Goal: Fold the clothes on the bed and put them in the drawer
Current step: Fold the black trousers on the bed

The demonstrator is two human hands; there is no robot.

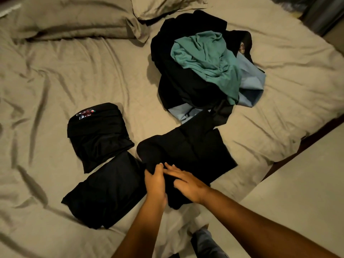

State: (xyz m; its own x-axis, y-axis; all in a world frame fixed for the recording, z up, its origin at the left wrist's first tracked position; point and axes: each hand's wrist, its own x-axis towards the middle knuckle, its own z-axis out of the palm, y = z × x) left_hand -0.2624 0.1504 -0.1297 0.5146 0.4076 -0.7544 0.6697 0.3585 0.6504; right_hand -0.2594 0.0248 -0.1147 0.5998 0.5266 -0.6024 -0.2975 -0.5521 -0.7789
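Observation:
A black garment (188,149) lies partly folded on the bed near its front edge. My left hand (155,183) grips the garment's near left fold, fingers curled into the cloth. My right hand (186,183) lies flat on the same garment just to the right, fingers straight and pressing down. Two folded black garments sit to the left: one with a small printed logo (98,135) and one plain (108,190) nearer to me. An unfolded pile (186,81) of black, teal (206,60) and light blue (251,84) clothes lies farther back.
The bed (74,75) is covered with a wrinkled beige sheet. Two pillows (70,17) lie at the head, top left. The bed's edge runs diagonally at the right, with pale floor (301,183) beyond. No drawer is in view.

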